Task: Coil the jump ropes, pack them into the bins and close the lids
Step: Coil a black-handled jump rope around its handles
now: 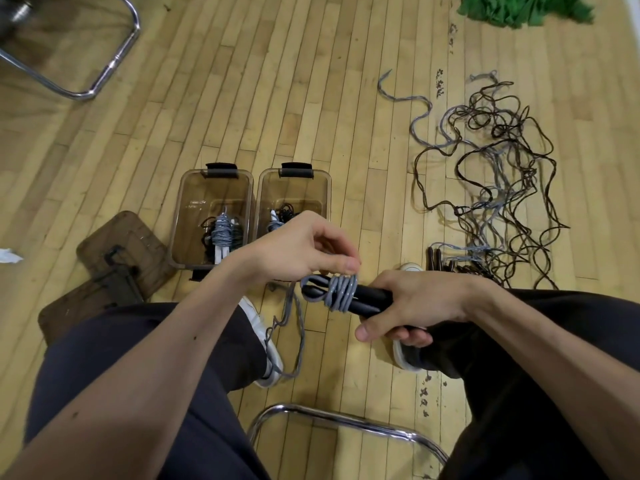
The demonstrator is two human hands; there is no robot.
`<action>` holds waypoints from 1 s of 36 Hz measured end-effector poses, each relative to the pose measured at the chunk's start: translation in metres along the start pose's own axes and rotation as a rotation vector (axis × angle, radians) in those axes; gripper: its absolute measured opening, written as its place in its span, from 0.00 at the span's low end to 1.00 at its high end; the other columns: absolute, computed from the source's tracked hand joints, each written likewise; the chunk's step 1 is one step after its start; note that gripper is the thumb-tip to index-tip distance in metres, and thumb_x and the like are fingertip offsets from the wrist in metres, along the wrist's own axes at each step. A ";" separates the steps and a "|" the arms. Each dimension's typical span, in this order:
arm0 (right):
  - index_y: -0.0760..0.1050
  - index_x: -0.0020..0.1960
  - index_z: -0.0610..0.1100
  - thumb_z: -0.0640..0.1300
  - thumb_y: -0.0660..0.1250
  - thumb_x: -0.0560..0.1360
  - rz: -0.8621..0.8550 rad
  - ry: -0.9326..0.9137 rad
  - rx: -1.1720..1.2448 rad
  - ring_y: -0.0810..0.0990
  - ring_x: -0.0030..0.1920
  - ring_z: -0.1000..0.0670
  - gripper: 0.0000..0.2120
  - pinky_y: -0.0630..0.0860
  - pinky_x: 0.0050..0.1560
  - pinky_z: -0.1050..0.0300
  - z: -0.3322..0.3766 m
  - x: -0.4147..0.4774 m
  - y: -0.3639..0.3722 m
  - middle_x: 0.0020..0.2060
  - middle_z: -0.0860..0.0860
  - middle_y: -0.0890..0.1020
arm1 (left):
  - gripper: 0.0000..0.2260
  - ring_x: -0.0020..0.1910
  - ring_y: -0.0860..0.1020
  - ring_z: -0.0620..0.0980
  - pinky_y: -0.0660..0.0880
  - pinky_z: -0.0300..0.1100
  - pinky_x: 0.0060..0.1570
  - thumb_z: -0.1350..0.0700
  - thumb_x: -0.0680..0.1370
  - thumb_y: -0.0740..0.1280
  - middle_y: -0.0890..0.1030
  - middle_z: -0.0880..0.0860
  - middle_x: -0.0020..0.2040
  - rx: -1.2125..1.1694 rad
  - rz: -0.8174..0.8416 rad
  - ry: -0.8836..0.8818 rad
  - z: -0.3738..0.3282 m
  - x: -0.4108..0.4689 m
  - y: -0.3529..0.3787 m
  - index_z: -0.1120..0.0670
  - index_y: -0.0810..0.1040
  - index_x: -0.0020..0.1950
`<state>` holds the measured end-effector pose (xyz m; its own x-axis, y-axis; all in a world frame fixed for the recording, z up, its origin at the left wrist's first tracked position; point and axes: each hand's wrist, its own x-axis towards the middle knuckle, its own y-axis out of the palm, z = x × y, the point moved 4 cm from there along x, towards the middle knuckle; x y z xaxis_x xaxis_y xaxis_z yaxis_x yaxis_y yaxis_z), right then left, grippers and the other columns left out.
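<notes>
Wood floor (pixel 311 81); coiled ropes (pixel 221 232) in two open bins (pixel 178 216) (pixel 327 195); hands (pixel 298 247) (pixel 419 299) tight on grey jump rope (pixel 341 292).

Left bin (pixel 178 216), right bin (pixel 327 202) lidless, open from above, coiled ropes (pixel 221 232) at near ends. Lids (pixel 117 244) on floor (pixel 277 81) left. Rope tangle (pixel 502 174) clutters floor right. Jump rope (pixel 341 294) tail dangles before right bin.

Grey woven jump rope (pixel 341 293): pale flecks throughout. Its black cylindrical handles (pixel 374 299): plain, matte. Translucent smoke-brown plastic bins (pixel 178 220): black latches (pixel 221 169). Loose rope tangle (pixel 491 174): black strands mixed with pale grey. Plank wood floor (pixel 311 81): honey-yellow. Crumpled cloth (pixel 519 8): green.
</notes>
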<state>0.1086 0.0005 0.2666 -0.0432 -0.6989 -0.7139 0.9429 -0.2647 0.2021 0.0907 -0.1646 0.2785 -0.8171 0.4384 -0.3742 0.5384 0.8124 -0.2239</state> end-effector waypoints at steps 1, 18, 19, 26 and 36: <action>0.73 0.36 0.44 0.42 0.73 0.77 -0.001 -0.018 0.019 0.69 0.22 0.52 0.13 0.68 0.26 0.58 0.001 0.000 0.000 0.25 0.48 0.72 | 0.05 0.43 0.82 0.43 0.77 0.35 0.45 0.58 0.75 0.74 0.85 0.50 0.42 -0.040 -0.011 -0.005 0.000 0.000 -0.002 0.59 0.85 0.49; 0.76 0.34 0.48 0.41 0.71 0.76 -0.012 -0.290 0.246 0.68 0.22 0.52 0.13 0.67 0.25 0.59 0.023 -0.014 -0.005 0.26 0.48 0.71 | 0.10 0.38 0.73 0.50 0.73 0.38 0.38 0.61 0.82 0.61 0.78 0.54 0.41 -0.310 0.092 -0.036 -0.003 -0.003 0.003 0.57 0.80 0.44; 0.77 0.34 0.50 0.40 0.71 0.77 -0.028 -0.309 0.261 0.68 0.22 0.51 0.14 0.67 0.26 0.59 0.025 -0.015 -0.006 0.26 0.47 0.71 | 0.11 0.38 0.73 0.51 0.73 0.40 0.39 0.63 0.83 0.60 0.77 0.56 0.42 -0.305 0.073 -0.050 -0.002 -0.003 0.002 0.57 0.79 0.44; 0.79 0.39 0.48 0.42 0.70 0.78 -0.179 -0.398 0.317 0.69 0.23 0.50 0.09 0.69 0.25 0.59 0.030 -0.017 -0.013 0.27 0.47 0.71 | 0.14 0.34 0.74 0.45 0.75 0.37 0.40 0.58 0.83 0.59 0.76 0.52 0.36 -0.375 0.020 -0.092 0.001 0.001 0.007 0.52 0.82 0.44; 0.74 0.50 0.38 0.43 0.69 0.79 -0.527 -0.389 0.337 0.68 0.25 0.49 0.08 0.68 0.26 0.57 0.024 -0.015 -0.032 0.28 0.48 0.71 | 0.16 0.28 0.67 0.45 0.64 0.37 0.27 0.46 0.83 0.59 0.71 0.51 0.33 -0.311 0.003 -0.192 0.012 0.007 0.010 0.59 0.75 0.50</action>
<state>0.0708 0.0039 0.2865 -0.6353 -0.5913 -0.4967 0.6147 -0.7765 0.1381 0.0931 -0.1586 0.2626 -0.7460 0.3852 -0.5432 0.4285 0.9021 0.0513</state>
